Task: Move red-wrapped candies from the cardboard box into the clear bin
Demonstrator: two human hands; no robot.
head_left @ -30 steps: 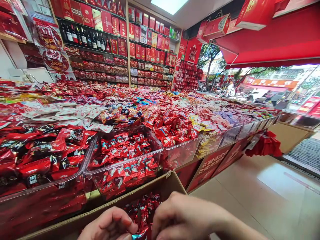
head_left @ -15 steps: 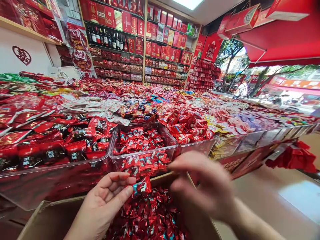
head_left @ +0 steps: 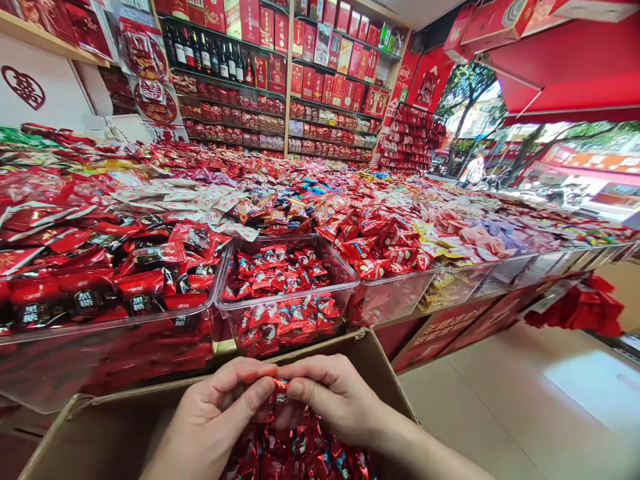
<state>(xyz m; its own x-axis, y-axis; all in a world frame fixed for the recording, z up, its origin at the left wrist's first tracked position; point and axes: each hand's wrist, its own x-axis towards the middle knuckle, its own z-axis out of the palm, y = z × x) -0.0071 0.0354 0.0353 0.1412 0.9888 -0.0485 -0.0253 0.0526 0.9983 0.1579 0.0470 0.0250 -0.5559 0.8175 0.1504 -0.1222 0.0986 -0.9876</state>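
Note:
Low in the middle of the head view, my left hand (head_left: 225, 407) and my right hand (head_left: 333, 397) meet over a cardboard box (head_left: 395, 373). Thumb and fingers of each pinch one small red wrapped candy (head_left: 281, 392), mostly covered by the fingertips. Below the hands, many red and blue wrapped candies (head_left: 300, 450) fill the box. Just beyond it stands a clear plastic bin (head_left: 287, 300), partly filled with similar small candies.
Bins of black-and-red packets (head_left: 140, 293) lie to the left, red packets (head_left: 383, 243) to the right. Shelves with bottles (head_left: 205, 53) and red boxes rise behind. Red bags (head_left: 583, 307) hang at the right above a tiled floor (head_left: 480, 393).
My right hand has moved left and in to the candy, which both hands now pinch. The view has shifted slightly, showing more of the box's far rim.

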